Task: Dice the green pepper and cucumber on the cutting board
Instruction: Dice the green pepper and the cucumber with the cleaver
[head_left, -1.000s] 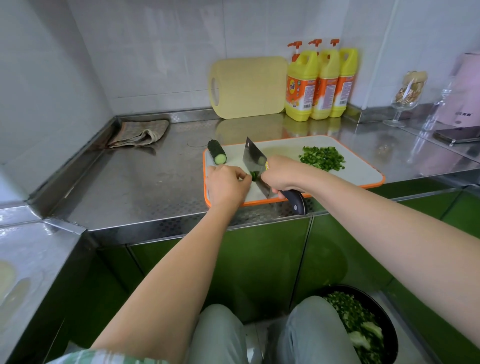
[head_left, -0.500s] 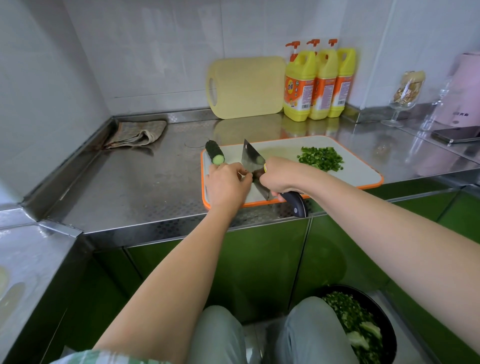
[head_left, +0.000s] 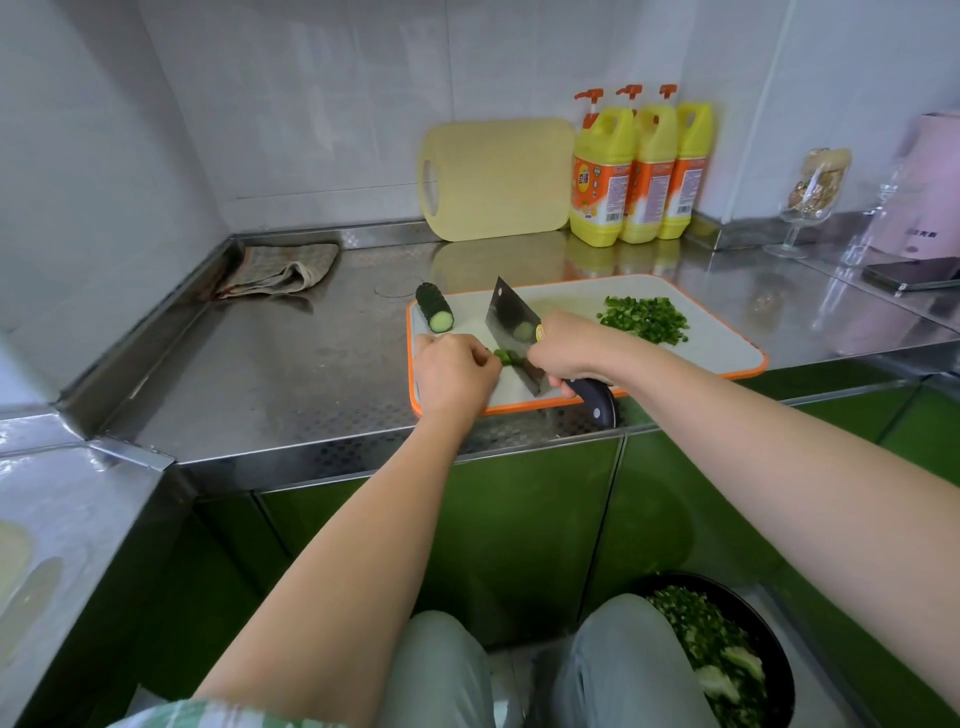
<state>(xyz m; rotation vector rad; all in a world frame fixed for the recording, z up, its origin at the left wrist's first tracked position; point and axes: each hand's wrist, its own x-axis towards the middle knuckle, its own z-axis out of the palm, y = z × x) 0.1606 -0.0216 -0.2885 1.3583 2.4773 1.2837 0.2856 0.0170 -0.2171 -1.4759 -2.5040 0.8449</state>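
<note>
A white cutting board with an orange rim (head_left: 727, 345) lies on the steel counter. My right hand (head_left: 569, 347) grips a cleaver (head_left: 511, 322) by its dark handle, blade down on a small piece of cucumber (head_left: 506, 356). My left hand (head_left: 454, 371), fingers curled, holds that piece from the left. One cucumber slice sticks to the blade. A thick stub of cucumber (head_left: 435, 313) lies at the board's far left corner. A heap of diced green pepper (head_left: 644, 318) sits at the board's far right.
A folded cloth (head_left: 280, 270) lies at the counter's back left. A yellow board (head_left: 498, 179) and three yellow detergent bottles (head_left: 641, 171) stand against the wall. A glass (head_left: 813, 197) and a phone (head_left: 914, 273) are at the right. A black bowl of greens (head_left: 722, 649) sits on the floor.
The cleaver has chopped up and down on the cucumber piece. Both hands stay at nearly the same spot on the board.
</note>
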